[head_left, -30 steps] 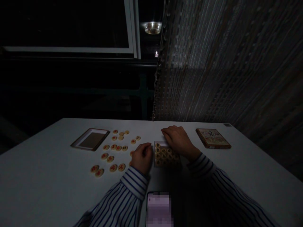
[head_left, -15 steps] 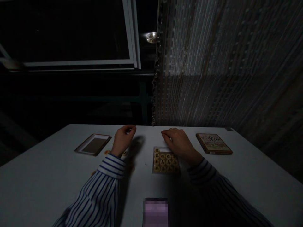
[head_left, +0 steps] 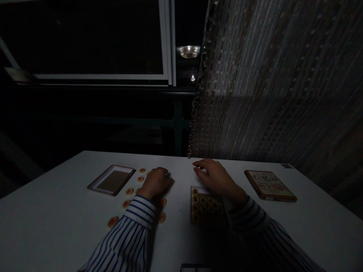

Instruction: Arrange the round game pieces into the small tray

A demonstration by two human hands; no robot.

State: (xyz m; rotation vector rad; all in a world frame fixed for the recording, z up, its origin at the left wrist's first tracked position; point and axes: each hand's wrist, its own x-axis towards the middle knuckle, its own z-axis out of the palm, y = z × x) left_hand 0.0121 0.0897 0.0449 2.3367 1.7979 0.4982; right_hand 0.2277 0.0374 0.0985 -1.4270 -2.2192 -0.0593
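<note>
Round pale game discs with red or black marks [head_left: 129, 191] lie scattered on the white table [head_left: 56, 223]. My left hand [head_left: 156, 182] rests over the far end of that scatter with its fingers curled down; what is under them is hidden. A small tray [head_left: 204, 205] filled with rows of the same discs sits right of centre. My right hand [head_left: 216, 176] lies at the tray's far edge, fingers loosely bent and partly apart, touching the rim.
An empty shallow box half [head_left: 111, 180] lies at the left. A printed box lid [head_left: 270, 185] lies at the right. A beaded curtain [head_left: 269, 83] hangs behind the table and a dark window [head_left: 85, 41] is at the back left. A phone edge [head_left: 195, 268] shows at the bottom.
My left hand went from beside the tray out to the far left, then came down onto the scattered discs. The right hand stayed at the tray. The view shifted slightly.
</note>
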